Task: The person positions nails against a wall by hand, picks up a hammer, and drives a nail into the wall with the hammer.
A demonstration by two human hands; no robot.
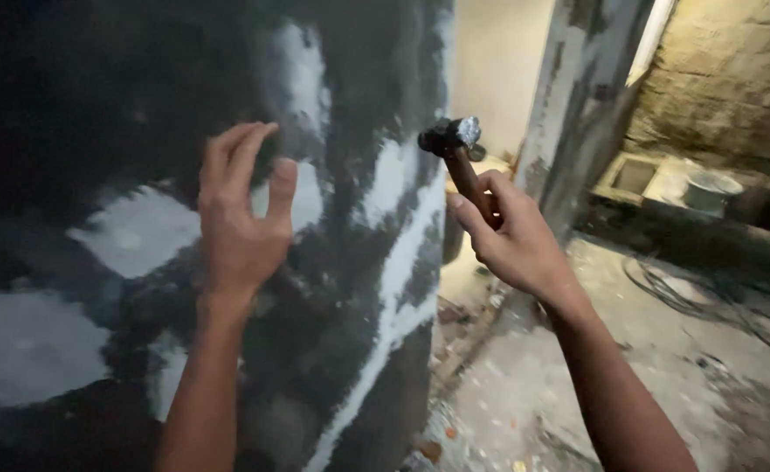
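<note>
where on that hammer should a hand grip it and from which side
Grip the hammer on its wooden handle below the metal head, coming from underneath on the right, as the right hand does. The handle slants down toward that hand while the head points at the dark wall.

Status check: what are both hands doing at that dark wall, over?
Right hand shut on hammer, head raised near wall edge. Left hand open, fingers curled, at dark wall with white patches. Nothing between hammer and wall.
</note>
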